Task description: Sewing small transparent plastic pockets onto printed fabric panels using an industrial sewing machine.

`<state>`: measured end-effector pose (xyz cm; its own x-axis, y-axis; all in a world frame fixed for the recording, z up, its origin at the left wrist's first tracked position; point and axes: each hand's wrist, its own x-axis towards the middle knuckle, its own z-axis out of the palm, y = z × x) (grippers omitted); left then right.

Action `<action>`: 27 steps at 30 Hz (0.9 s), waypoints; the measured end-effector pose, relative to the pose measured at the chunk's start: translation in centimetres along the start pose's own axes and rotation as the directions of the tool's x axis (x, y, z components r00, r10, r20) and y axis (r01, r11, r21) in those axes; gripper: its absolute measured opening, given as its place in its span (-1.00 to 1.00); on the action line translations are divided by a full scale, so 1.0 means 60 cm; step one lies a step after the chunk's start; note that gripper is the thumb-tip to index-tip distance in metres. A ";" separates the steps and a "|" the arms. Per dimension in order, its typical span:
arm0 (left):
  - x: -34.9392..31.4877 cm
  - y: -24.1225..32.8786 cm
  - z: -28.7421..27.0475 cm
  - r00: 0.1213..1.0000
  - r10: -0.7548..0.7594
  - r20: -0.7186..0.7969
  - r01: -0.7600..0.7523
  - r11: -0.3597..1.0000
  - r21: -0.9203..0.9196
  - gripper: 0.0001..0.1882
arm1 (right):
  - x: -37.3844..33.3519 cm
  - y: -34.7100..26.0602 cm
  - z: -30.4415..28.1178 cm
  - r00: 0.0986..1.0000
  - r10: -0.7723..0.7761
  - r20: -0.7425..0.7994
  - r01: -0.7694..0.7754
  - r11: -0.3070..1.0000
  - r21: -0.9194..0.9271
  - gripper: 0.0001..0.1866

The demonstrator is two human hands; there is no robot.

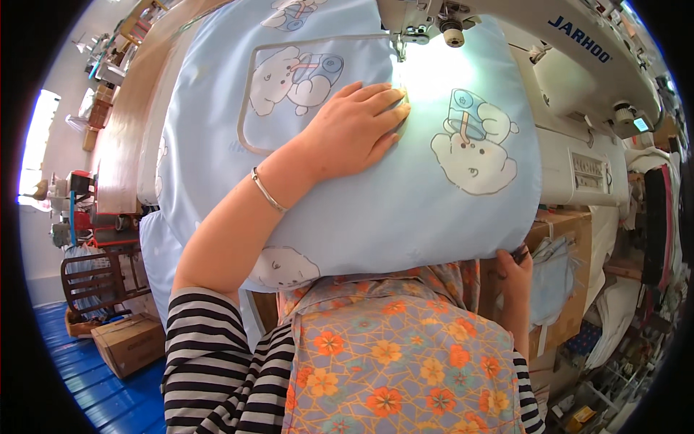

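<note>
Light blue fabric (347, 224) printed with cartoon bears spreads over the sewing machine's table and hangs toward my lap. A grey-edged, round-cornered outline frames one bear on it. My left hand (358, 130) lies flat on the cloth, its fingers stretched toward the presser foot (399, 52). The fingertips rest just nearer to me than the foot, in bright lamp light. At the cloth's lower right edge, my right hand (515, 271) is closed, with a small dark object (519, 253) between its fingers. That object's kind is too small to tell, and whether the fingers also pinch the cloth is unclear.
The sewing machine's white head (571, 50) reaches across the upper right. Below the table on the right stands a cardboard box (560, 289) with pale blue cloth pieces. At left are a wooden chair (94, 278) and another box (130, 343) on the blue floor (87, 383).
</note>
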<state>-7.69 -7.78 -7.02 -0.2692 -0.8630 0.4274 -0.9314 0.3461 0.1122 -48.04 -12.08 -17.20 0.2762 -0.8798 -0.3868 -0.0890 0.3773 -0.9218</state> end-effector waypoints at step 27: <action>0.037 -0.088 0.017 0.994 -0.099 -0.049 0.101 0.994 0.046 -0.76 | -0.001 0.073 0.056 0.958 0.191 0.214 -0.278 0.803 0.526 -0.82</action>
<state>-3.62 -11.90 -7.60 -0.1637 -0.8738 0.4578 -0.9640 0.2402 0.1137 -45.23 -9.41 -21.11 0.4525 -0.7086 -0.5414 0.3554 0.7002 -0.6193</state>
